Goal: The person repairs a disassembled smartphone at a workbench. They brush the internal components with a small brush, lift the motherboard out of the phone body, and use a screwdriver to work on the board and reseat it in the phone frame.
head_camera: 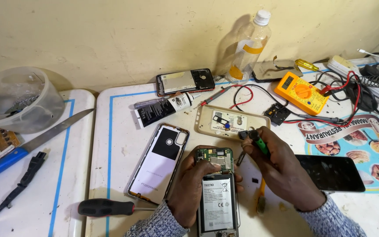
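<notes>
Green handle of a small screwdriver (257, 141) is pinched in the right hand (284, 171), tip over the opened phone (216, 193); the left hand (194, 186) wraps the phone on the table (119, 105) to steady it.
</notes>
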